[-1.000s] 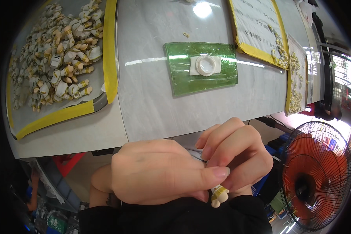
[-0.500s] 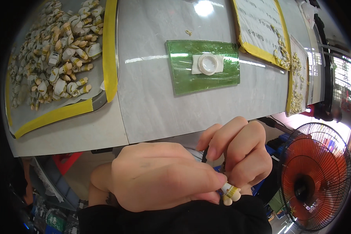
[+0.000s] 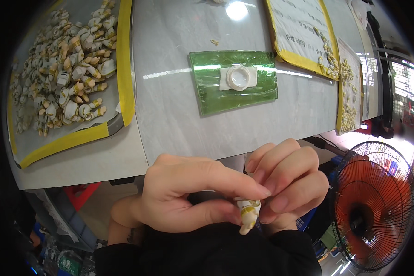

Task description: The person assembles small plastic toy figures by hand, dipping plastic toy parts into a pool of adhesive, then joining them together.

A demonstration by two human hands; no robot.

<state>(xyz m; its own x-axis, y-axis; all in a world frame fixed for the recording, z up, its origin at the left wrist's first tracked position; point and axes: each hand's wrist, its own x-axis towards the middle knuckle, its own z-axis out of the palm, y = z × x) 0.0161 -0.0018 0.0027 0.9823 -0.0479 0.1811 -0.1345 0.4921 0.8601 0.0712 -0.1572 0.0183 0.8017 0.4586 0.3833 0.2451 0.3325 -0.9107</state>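
- Pinching with both hands, the person holds a small cream-and-yellow part [image 3: 248, 215] close to the body, below the near edge of the grey table [image 3: 170, 115].
- Head view: the left hand [image 3: 188, 193] is closed, its forefinger and thumb clamped on the upper end of the small part, the forefinger reaching across to meet the other hand.
- The right hand [image 3: 287, 184] is curled shut, its fingertips [image 3: 267, 189] pressed against the same part from the right; the part's lower end pokes out downward between the two hands.
- On the table above the hands lies a green mat [image 3: 207, 87] with a white ring [image 3: 238, 77] on its middle, well apart from the hands.
- At the left stands a yellow-edged tray [image 3: 73, 140] heaped with many similar small parts [image 3: 64, 78].
- At the upper right lie yellow-edged sheets [image 3: 299, 27] with more small pieces along their right side.
- An orange fan [image 3: 375, 207] with a black cage stands just right of the right hand, below table level.
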